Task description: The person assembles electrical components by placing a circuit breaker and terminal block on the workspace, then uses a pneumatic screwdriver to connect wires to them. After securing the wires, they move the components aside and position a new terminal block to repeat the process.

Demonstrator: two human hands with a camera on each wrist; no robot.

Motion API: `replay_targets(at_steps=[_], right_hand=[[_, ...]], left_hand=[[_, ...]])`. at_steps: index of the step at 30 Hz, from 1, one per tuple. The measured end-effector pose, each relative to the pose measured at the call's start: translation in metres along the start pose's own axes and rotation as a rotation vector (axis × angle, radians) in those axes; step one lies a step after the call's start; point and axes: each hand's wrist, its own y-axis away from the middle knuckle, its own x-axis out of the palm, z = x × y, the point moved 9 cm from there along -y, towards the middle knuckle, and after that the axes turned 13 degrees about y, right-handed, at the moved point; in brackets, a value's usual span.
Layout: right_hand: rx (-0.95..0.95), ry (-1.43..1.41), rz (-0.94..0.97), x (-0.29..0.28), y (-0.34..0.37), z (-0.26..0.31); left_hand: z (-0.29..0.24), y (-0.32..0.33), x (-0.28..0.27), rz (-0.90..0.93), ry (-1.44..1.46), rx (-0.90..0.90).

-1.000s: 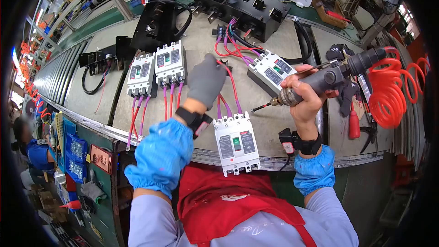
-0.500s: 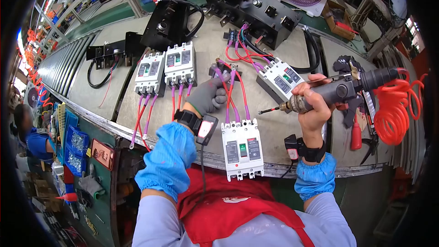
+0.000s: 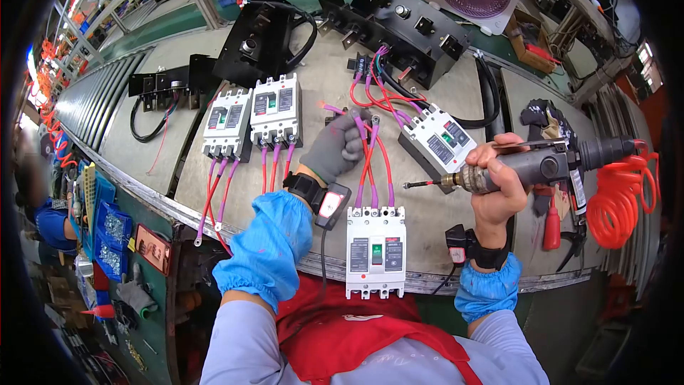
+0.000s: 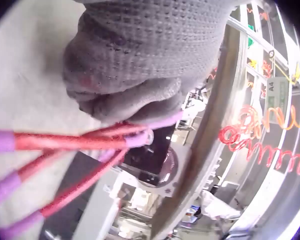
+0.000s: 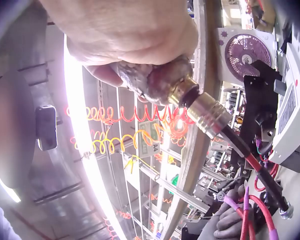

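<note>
The left hand (image 3: 335, 148), in a grey glove, has its fingers curled and clamped on the purple-sleeved end of at least one of the red leads (image 3: 370, 164). The right hand (image 3: 496, 189), ungloved, is clamped around the body of the power driver (image 3: 531, 167), with fingers wrapped over its front section.

Clock positions below refer to the head view, centred on the front breaker (image 3: 375, 253), with 12 o'clock at the top of the view. The front breaker lies at the near edge of the workbench (image 3: 306, 203), its label side visible. The red leads run from its terminal side towards 12 o'clock; two cross below the left hand. A ring terminal (image 3: 375, 120) is visible just beside the gloved fingers.

The left hand is at 11 o'clock, the right hand at 2 o'clock. The bit (image 3: 422, 184) of the power driver points towards 9 o'clock and is apart from the front breaker. The red coiled hose (image 3: 614, 207) is at 3 o'clock, behind the power driver.

The angled breaker (image 3: 442, 141) is at 1 o'clock, near the right hand. Two wired breakers (image 3: 276, 110) stand side by side between 10 and 11 o'clock. The large black housing (image 3: 406, 25) is at 12 o'clock. The red-handled tool (image 3: 552, 227) lies at 3 o'clock.
</note>
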Motion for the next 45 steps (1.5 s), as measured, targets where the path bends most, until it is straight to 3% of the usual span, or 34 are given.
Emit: replay_targets(at_steps=[2,4,7,11,12,15,19,23,26,29,33,45], right_hand=[[-0.017,0.012,0.018,0.001,-0.004,0.002],[-0.029,0.007,0.025,0.002,-0.008,0.005],[-0.061,-0.017,0.032,0.007,-0.018,0.012],[-0.117,-0.042,0.081,0.024,-0.036,0.018],[-0.122,-0.039,0.094,0.031,-0.040,0.018],[-0.127,-0.057,0.118,0.054,-0.049,0.018],[-0.149,-0.055,0.180,0.087,-0.058,0.018],[-0.202,-0.107,0.262,0.113,-0.063,0.016],[-0.241,-0.129,0.302,0.129,-0.065,0.013],[-0.222,-0.124,0.304,0.143,-0.066,0.005],[-0.136,-0.107,0.320,0.159,-0.066,-0.014],[0.034,-0.001,0.339,0.175,-0.054,-0.057]], left_hand=[[-0.015,0.004,-0.018,-0.263,-0.239,0.210],[-0.029,0.034,0.001,-0.552,-0.554,0.371],[-0.041,0.054,-0.007,-0.520,-0.642,0.356],[-0.056,0.074,-0.014,-0.644,-1.144,0.176],[-0.053,0.076,-0.016,-0.661,-1.191,0.057],[-0.040,0.076,-0.021,-0.661,-1.257,-0.063],[-0.040,0.074,-0.007,-0.639,-0.863,0.358],[-0.035,0.078,-0.015,-0.646,-0.485,0.455],[-0.042,0.080,-0.023,-0.631,-0.629,0.412],[-0.037,0.088,-0.032,-0.639,-0.874,0.076],[-0.027,0.092,-0.034,-0.630,-1.099,-0.171],[-0.015,0.082,-0.039,-0.530,-0.928,-0.207]])
